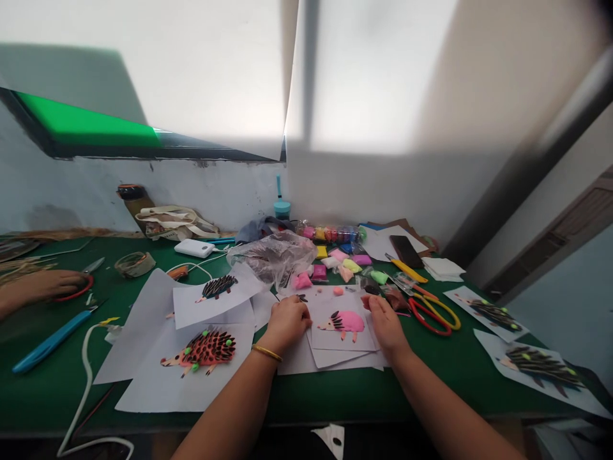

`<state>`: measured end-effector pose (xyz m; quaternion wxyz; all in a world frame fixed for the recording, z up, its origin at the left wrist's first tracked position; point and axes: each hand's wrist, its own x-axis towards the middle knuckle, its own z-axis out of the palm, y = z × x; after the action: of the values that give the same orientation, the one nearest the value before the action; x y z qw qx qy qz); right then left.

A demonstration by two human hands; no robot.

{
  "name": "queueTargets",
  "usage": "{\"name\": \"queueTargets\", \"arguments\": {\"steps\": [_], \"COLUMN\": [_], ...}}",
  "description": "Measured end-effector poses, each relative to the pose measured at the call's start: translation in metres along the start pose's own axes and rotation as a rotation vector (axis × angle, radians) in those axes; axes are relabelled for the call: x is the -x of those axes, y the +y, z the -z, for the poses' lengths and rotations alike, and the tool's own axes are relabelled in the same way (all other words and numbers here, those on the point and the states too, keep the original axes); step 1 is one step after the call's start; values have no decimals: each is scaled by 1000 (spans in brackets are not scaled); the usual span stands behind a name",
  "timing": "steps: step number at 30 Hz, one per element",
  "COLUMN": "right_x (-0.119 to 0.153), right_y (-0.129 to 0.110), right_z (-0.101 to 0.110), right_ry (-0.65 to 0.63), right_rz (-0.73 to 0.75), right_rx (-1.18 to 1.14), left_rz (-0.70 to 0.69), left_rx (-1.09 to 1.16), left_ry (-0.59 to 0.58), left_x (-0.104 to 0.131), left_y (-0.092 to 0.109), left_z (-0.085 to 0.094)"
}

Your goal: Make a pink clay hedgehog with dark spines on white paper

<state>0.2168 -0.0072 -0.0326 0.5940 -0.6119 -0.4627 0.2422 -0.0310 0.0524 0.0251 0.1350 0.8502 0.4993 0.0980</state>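
A white paper sheet [335, 345] bears a pink clay hedgehog [351, 321] with a row of dark spines behind its head. My left hand [287, 324], with a gold bangle on the wrist, is closed at the sheet's left edge; what its curled fingers hold is hidden. At the upper right edge my right hand [387, 327] pinches the paper between thumb and fingers. Just above the hedgehog lies a small lump of coral clay [338, 291]. A dark seed-like piece [302, 298] shows beside my left fingers. More white paper lies underneath.
Finished-looking hedgehog pictures lie left [211, 351] and right [541, 367]. Clay packets [319, 273] and a plastic bag [272, 255] are behind. Red-and-yellow-handled scissors [430, 319], a yellow cutter [407, 269] and a phone [406, 252] lie right. Another person's hand [48, 284] rests near red-handled scissors [76, 291].
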Motion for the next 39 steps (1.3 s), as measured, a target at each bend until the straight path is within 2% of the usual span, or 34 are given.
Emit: {"name": "queueTargets", "arguments": {"steps": [4, 6, 9, 11, 13, 15, 17, 21, 26, 28, 33, 36, 39], "right_x": [-1, -1, 0, 3, 7, 12, 17, 22, 13, 6, -15, -23, -25], "right_y": [1, 0, -6, -13, -20, -28, -34, -47, -52, -51, -40, -31, -22], "right_z": [-1, -1, 0, -1, -2, -4, -7, -14, -16, -15, -12, -14, -18], "right_ry": [-4, -5, -9, -9, -26, -77, -151, -305, -337, -338, -335, -331, -330], "right_rz": [38, 57, 144, 244, 337, 390, 383, 230, 124, 106, 90, 98, 191], "right_rx": [58, 87, 178, 246, 274, 263, 251, 215, 106, 73, 131, 258, 369], "left_rz": [-37, -27, -23, -90, -191, -251, -253, -205, -189, -186, -186, -184, -199], "left_rx": [-17, 2, 138, 281, 401, 472, 541, 664, 735, 737, 537, 376, 320], "left_ry": [-12, 79, 298, 407, 452, 445, 425, 343, 240, 232, 308, 265, 221], "left_x": [1, 0, -1, -2, -1, 1, 2, -1, -10, -15, -20, -17, -14], "left_y": [1, 3, 7, 13, 21, 30, 38, 51, 57, 55, 42, 36, 34], "left_z": [-1, -3, -7, -10, -15, -19, -23, -25, -18, -17, -27, -35, -40]}}
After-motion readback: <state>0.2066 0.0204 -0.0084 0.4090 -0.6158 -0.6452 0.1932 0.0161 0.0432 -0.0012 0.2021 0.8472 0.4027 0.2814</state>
